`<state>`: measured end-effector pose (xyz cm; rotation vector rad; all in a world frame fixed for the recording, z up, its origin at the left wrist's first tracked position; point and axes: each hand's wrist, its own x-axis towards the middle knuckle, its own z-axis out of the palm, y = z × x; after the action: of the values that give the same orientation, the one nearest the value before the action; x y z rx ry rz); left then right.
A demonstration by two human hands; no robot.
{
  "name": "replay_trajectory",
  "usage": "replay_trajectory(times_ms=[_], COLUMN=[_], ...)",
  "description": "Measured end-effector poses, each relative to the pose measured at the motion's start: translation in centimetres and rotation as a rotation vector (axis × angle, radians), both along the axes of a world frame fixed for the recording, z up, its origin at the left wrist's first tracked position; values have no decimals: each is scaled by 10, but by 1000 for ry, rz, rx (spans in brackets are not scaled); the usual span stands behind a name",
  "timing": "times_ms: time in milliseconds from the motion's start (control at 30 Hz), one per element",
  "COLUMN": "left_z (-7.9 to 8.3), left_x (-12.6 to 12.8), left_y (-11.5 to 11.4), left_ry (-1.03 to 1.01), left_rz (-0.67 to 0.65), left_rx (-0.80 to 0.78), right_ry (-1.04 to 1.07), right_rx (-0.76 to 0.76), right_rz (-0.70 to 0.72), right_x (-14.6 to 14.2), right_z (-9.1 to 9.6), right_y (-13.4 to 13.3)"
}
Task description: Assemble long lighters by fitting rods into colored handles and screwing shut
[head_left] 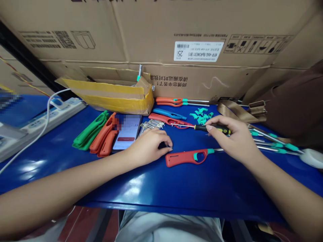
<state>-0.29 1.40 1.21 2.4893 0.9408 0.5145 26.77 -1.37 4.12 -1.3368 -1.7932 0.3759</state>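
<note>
My right hand (230, 136) grips a screwdriver (213, 129) by its black and yellow handle, its thin shaft pointing left. Below the shaft lies a red gas lighter (183, 158) with a green trigger and a metal tube that runs under my right hand. Just left of this lighter, my left hand (150, 146) rests over the table with thumb and fingers curled into a pinch. Whatever its fingertips hold, if anything, is too small to make out. Behind that hand sits a pile of small metal and clear parts (155, 124).
Green (91, 131) and orange handle shells (107, 137) lie left of a phone (127, 131). Farther back are green triggers (200, 117), a blue shell (169, 113), orange lighters (169, 101) and an open carton (111, 101). A power strip (42, 124) lines the left; metal-tubed lighters (275, 144) lie right.
</note>
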Motion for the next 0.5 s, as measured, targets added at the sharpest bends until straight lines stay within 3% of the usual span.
replay_trajectory(times_ms=[333, 500], left_z=[-12, -8], left_x=[23, 27], left_y=[46, 51], left_ry=[-76, -158], left_rz=[106, 147], left_rx=[47, 54], right_ry=[87, 138], right_rx=[23, 4], right_rz=[-41, -53], right_x=[3, 5], right_z=[0, 2], right_y=[3, 7])
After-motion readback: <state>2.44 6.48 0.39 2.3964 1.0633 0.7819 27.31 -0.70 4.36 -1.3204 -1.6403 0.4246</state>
